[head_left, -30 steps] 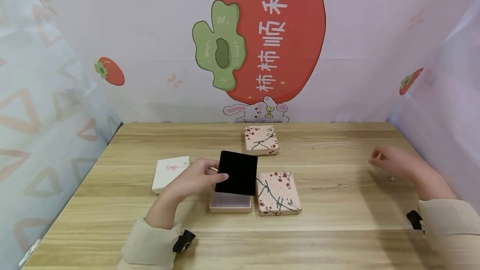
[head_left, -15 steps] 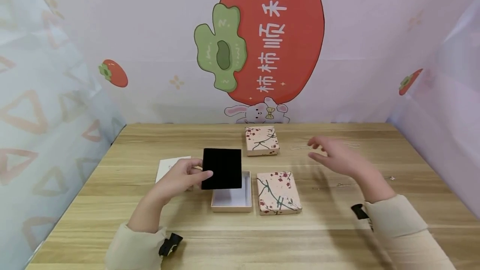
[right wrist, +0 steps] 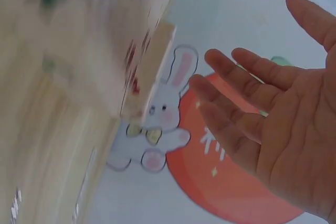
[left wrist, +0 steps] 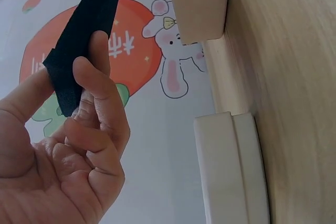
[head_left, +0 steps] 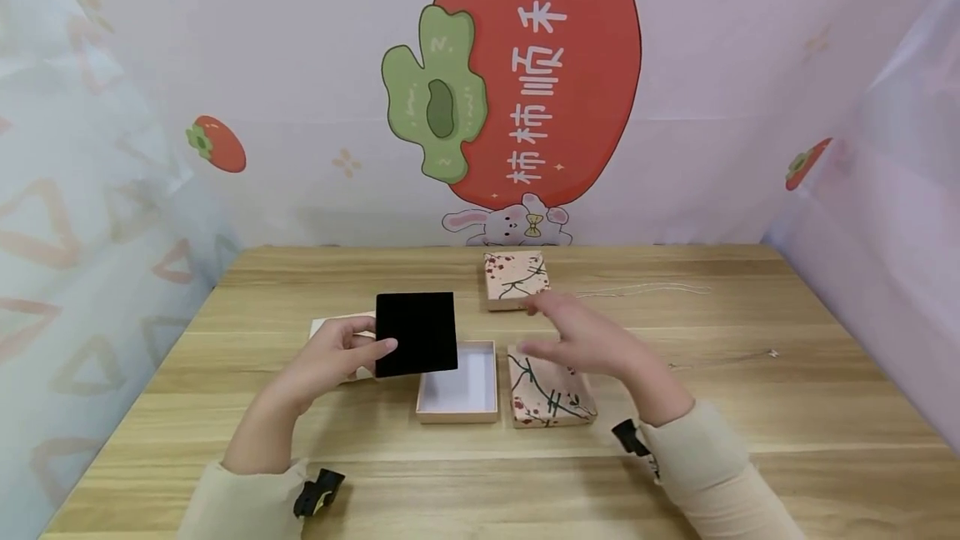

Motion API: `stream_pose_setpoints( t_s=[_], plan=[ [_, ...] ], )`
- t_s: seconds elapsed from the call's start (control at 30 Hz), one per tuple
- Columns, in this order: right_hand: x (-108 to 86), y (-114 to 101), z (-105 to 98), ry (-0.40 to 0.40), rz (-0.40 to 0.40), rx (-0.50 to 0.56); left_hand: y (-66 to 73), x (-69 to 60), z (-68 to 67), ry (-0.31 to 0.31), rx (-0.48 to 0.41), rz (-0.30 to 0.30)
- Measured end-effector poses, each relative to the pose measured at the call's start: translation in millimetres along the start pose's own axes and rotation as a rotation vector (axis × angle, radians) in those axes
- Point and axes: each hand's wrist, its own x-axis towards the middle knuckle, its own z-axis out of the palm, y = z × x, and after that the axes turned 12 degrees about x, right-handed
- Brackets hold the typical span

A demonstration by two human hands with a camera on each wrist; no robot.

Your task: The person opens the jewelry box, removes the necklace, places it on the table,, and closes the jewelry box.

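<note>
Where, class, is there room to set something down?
Bare table: near strip between the sleeves, and far left beyond the white box. Crowded: the middle, with open box, nearer floral box, black pad, left hand and right hand.

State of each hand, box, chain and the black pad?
left hand: pinching the black pad
right hand: open, holding nothing
black pad: held in the air
shallow box: open, visible interior empty
near floral piece: floral side up; lid or closed box, can't tell
far floral box: floral side up
white box: looks closed
far chain: stretched out
near chain: stretched out
</note>
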Motion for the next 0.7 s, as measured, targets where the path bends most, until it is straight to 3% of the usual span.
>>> stream_pose_setpoints(
  t_s=[0.2, 0.37, 0.47, 0.7],
  plan=[
    [4.8, -17.6, 26.8, -0.071, 0.099, 0.065, -0.2, 0.1, 0.7, -0.019, -0.02, -0.004],
    [4.8, -29.2, 44.4, -0.092, 0.233, -0.081, -1.9, 1.6, 2.5, -0.033, -0.018, 0.007],
    [5.1, -33.2, 52.4, -0.106, 0.257, -0.143, -3.9, 2.5, 4.5, -0.043, -0.014, 0.01],
    [8.8, -37.1, 61.4, -0.153, 0.259, -0.166, -6.6, 2.2, 5.7, -0.05, -0.011, 0.012]
  ],
)
